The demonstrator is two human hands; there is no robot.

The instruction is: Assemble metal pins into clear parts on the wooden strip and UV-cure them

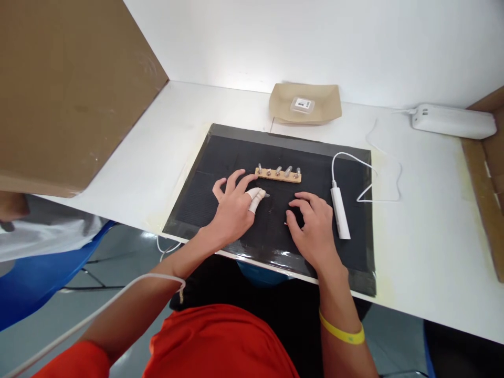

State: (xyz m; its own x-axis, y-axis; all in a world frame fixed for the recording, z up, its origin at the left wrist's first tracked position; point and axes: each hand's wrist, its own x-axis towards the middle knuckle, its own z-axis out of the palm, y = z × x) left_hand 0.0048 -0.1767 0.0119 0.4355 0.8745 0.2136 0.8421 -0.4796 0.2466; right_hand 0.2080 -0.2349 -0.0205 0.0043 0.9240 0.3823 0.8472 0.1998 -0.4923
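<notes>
My left hand (235, 206) is over the left part of the black mat (220, 157). White covers wrap its thumb and index finger, which are pinched on a small clear tip (266, 195), shaped like a false nail. Its other fingers are spread, close to the left end of a narrow wooden strip (277, 177). Several small metal posts stand along that strip, some bearing clear or greyish nail-like tips (288, 171). To the right, my right hand (314, 223) rests on the mat, fingers curved and thumb apart from them. A tiny pale speck shows by its thumb; what it is I cannot tell.
A white stick-shaped device (340, 212) with a white cable lies right of my right hand. Behind the mat sits a brown paper tray (331, 105) holding a clear plastic box (302, 105). A white power strip (452, 121) lies back right; a cardboard panel (79, 94) stands left.
</notes>
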